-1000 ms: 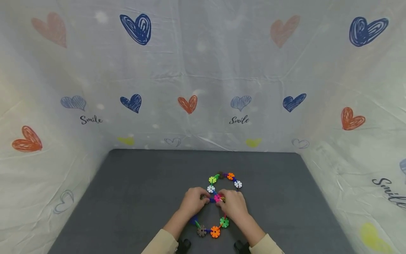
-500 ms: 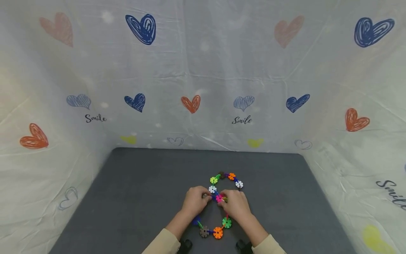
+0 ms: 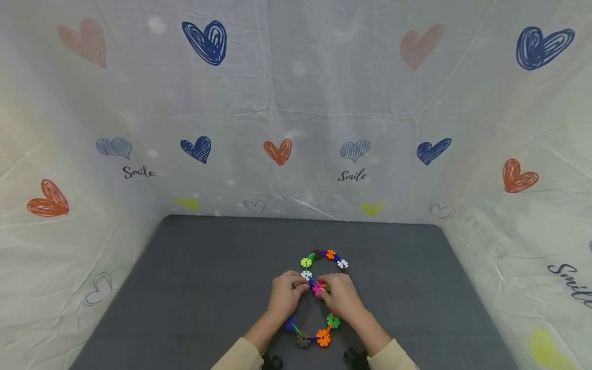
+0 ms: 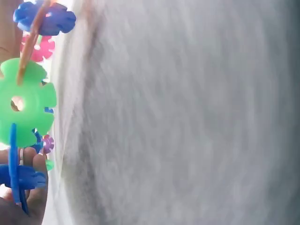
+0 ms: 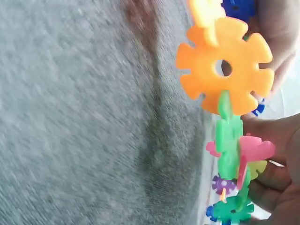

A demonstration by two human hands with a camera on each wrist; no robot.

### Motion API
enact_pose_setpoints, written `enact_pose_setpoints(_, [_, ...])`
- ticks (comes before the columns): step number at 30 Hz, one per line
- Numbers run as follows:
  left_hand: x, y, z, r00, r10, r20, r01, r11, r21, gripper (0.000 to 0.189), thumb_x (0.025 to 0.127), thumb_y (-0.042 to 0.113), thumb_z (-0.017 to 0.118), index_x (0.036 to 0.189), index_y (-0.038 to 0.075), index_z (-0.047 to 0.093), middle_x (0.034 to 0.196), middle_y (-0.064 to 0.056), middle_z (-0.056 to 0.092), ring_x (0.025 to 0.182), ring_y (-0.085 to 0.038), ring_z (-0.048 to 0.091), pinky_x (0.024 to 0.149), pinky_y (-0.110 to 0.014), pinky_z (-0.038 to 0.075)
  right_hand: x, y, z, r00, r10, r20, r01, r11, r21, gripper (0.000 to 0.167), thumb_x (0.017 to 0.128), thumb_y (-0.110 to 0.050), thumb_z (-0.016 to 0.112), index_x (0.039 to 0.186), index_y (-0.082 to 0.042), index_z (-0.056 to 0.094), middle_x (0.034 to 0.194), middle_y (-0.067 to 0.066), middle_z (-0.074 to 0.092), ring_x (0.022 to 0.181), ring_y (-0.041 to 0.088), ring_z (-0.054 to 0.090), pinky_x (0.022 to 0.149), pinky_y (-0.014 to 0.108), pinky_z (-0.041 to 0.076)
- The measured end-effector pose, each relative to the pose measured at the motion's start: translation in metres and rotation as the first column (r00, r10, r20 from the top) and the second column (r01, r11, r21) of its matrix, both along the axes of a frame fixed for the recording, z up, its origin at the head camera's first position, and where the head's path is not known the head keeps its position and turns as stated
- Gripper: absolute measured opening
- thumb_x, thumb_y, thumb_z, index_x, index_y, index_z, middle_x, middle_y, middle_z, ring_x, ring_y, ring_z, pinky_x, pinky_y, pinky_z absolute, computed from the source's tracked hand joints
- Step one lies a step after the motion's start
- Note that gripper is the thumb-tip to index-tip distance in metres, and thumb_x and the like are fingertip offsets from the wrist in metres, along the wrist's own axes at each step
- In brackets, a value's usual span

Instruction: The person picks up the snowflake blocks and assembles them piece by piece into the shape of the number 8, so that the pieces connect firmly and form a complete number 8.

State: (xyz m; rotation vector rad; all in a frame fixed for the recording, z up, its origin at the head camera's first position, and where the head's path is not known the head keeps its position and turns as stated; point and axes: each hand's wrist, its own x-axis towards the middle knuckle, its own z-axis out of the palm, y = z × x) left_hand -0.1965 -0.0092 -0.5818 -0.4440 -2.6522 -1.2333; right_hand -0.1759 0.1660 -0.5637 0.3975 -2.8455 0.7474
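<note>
Slotted plastic snowflake discs are linked into a figure-eight chain in the head view. My left hand (image 3: 284, 295) pinches the chain where its two loops meet, beside the blue discs (image 3: 311, 282). From the other side my right hand (image 3: 343, 297) holds the join at a pink disc (image 3: 317, 287), with a yellowish piece partly under its fingers. A white disc (image 3: 306, 275) sits just above. In the lower loop are an orange disc (image 3: 323, 337), a brown disc (image 3: 303, 341) and a green disc (image 3: 333, 321). The fingers hide parts of both loops.
The chain is over a dark grey table (image 3: 208, 267). A pale curtain (image 3: 314, 103) printed with hearts stands behind the table and along both sides. Black wrist devices (image 3: 355, 358) show below the sleeves.
The upper loop has shifted slightly left and the lower loop slightly right. Both hands keep their hold at the join. The head view swung a little earlier.
</note>
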Motion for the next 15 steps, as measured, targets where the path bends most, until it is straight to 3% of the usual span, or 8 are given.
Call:
enact_pose_setpoints(4, [0.004, 0.002, 0.001, 1.0, 0.019, 0.002, -0.019, 0.999, 0.043, 0.004, 0.086, 0.012, 0.08, 0.082, 0.011, 0.081, 0.093, 0.001, 0.071, 0.083, -0.015, 0.067, 0.068, -0.026, 0.056, -0.002, 0.003, -0.001, 0.999, 0.029, 0.028, -0.028, 0.999, -0.036, 0.026, 0.083, -0.021, 0.084, 0.104, -0.008, 0.077, 0.101, 0.007, 0.076, 0.098, 0.028, 0.068, 0.099, 0.053, 0.049])
enact_pose_setpoints(8, [0.01, 0.004, 0.007, 0.998, 0.031, 0.056, -0.031, 1.0, -0.003, 0.003, 0.085, 0.011, 0.081, 0.083, 0.012, 0.079, 0.089, 0.001, 0.067, 0.081, -0.014, 0.064, 0.071, -0.029, 0.054, -0.004, 0.007, -0.005, 0.997, 0.082, 0.013, -0.082, 0.996, -0.019, 0.027, 0.083, -0.023, 0.084, 0.106, -0.012, 0.077, 0.103, 0.003, 0.076, 0.098, 0.024, 0.069, 0.104, 0.055, 0.045])
enact_pose_setpoints(15, [0.008, -0.007, 0.022, 0.971, 0.141, 0.194, -0.129, 0.989, -0.075, 0.025, 0.089, 0.017, 0.075, 0.113, 0.01, 0.072, 0.082, -0.001, 0.069, 0.066, -0.012, 0.059, 0.058, -0.032, 0.048, -0.011, 0.01, -0.007, 0.991, 0.134, 0.014, -0.135, 0.985, 0.112, 0.028, 0.085, -0.024, 0.082, 0.111, -0.016, 0.076, 0.107, -0.002, 0.076, 0.105, 0.021, 0.068, 0.108, 0.064, 0.038])
